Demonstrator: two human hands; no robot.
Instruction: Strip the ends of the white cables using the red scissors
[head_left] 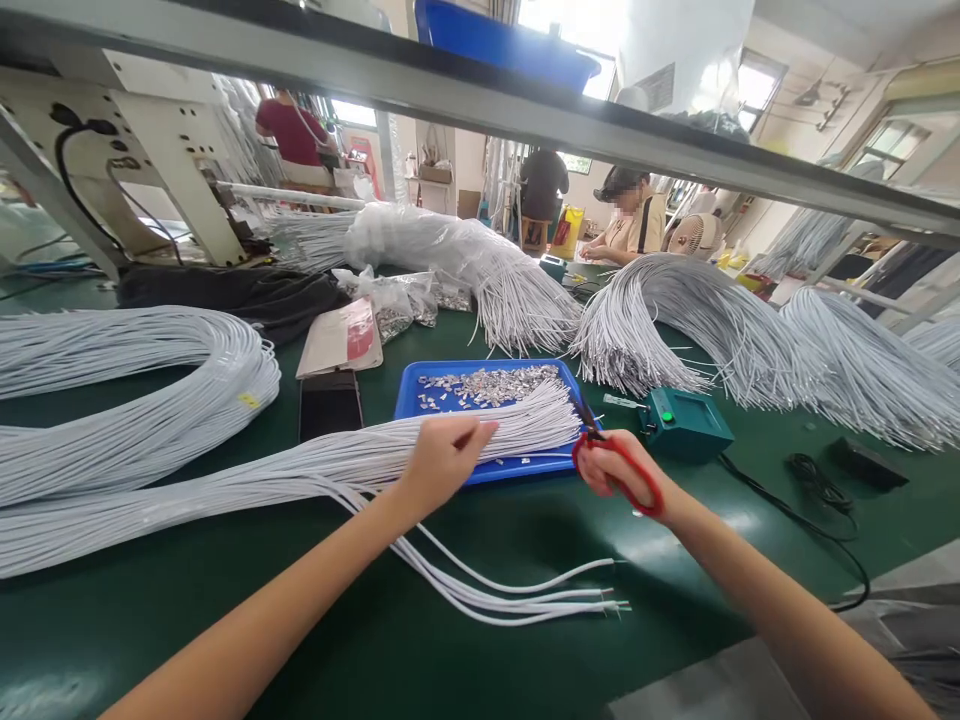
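Red-handled scissors [645, 490] are in my right hand [611, 465], their dark blades pointing up and left beside the cable ends. My left hand [442, 455] is closed over the bundle of white cables [300, 460]; whether a cable is pinched in its fingers is too small to make out. The bundle's right end lies over a blue tray [409, 385]. Small metal pieces [495, 385] are scattered in the tray's back part. Several separate cables [525, 603] with stripped ends curve to the right on the green table in front of the tray.
A green device [686, 425] with a cord is right of the tray. Behind are large cable bundles [690, 300]. A phone [330, 405] and booklet [341, 338] lie left. A metal shelf beam [480, 100] crosses above. A person [634, 220] sits across the table.
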